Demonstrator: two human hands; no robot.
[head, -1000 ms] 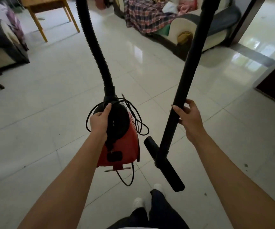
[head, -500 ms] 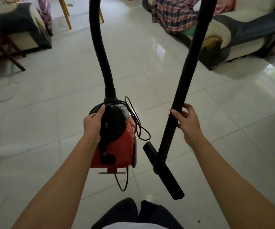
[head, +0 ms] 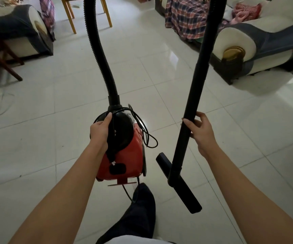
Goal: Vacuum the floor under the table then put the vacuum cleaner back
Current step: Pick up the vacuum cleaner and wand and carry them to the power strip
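Our left hand [head: 100, 131] grips the black carrying handle on top of the red and black canister vacuum cleaner [head: 124, 155], just left of the frame's centre. The fingers are curled under the handle and the thumb lies straight along the black dome. The canister hangs tilted, its hose end pointing away from us. From that end the black ribbed hose [head: 98, 50] rises in a curve and leaves the top edge of the frame. A thin black power cord [head: 145, 131] is looped loosely over the dome and hangs down on its right side; another stretch of it trails from the rear of the canister.

Our right hand [head: 201, 131], right of centre, holds the long black rigid suction tube [head: 195, 88], with the fingers curled round it and one fingertip showing on its left side. The tube leans up to the top edge, and the flat black floor nozzle [head: 179, 184] sits at its lower end, slanting toward the lower right.

Below the canister, our dark trouser leg [head: 138, 213] steps forward over the glossy white floor tiles [head: 54, 120]. The yellow wooden table legs [head: 71, 18] stand at the upper left, beside a cream and grey armchair [head: 19, 32]. A matching cream and grey sofa [head: 247, 41] with a red and blue plaid blanket [head: 184, 16] fills the upper right.
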